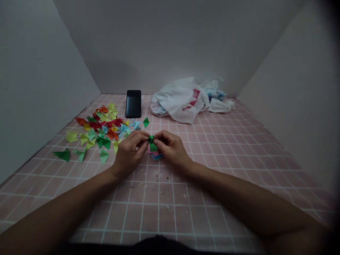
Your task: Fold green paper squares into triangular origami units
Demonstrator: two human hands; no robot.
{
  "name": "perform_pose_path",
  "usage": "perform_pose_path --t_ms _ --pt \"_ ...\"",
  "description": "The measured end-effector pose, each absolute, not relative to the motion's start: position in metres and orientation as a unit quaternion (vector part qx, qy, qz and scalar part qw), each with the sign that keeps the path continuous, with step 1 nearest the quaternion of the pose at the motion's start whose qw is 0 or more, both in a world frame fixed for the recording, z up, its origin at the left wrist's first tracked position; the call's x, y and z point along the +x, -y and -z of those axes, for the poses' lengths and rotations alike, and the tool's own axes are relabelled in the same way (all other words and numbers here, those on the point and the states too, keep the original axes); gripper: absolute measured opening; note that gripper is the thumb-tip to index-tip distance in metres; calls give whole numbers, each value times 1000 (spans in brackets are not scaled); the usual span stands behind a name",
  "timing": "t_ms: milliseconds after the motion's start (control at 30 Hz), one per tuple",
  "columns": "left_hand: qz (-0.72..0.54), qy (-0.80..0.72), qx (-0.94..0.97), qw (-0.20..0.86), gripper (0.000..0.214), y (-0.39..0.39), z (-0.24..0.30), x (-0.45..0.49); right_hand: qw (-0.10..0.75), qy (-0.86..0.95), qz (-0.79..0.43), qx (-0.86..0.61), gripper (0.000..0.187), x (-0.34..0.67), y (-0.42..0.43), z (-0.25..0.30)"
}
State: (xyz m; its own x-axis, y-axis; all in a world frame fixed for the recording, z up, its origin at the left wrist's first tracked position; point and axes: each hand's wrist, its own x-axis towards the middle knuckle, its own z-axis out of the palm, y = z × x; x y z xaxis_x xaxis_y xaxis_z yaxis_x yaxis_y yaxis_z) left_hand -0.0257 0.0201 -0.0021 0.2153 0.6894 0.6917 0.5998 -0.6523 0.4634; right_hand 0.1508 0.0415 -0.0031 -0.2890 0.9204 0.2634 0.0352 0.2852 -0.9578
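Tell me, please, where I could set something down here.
Bare pink tile lies right of the right hand, below the white plastic bag, and nearer you, below that hand and the left hand, which pinch green paper. The left is crowded with folded paper pieces beside the black phone.

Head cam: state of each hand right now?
Left hand: closed, pinching a small folded green paper piece with its fingertips.
Right hand: closed, pinching the same green piece.

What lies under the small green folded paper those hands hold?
A small stack of pink and blue paper squares sits beneath it on the pink grid-patterned surface. The left hand and right hand hide part of it.
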Motion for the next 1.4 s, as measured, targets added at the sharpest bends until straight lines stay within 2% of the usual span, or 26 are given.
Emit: perform_pose_path --t_ms 267,633,933,1133,1400 --pt "-473 -415 775 59 13 -20 2 -26 469 669 -450 -359 10 150 -41 3" --pt "-485 -416 765 83 10 -20 2 -25 468 626 -484 -394 9 150 -44 2" --pt "-476 -418 768 95 10 -21 3 -26 470 708 -394 -349 11 154 -43 -1" --pt "-480 -412 769 94 10 -22 5 -26 440 687 -461 -349 15 153 -41 1" --pt "-475 -418 767 106 9 -22 5 -27 437 683 -473 -345 14 152 -44 3"
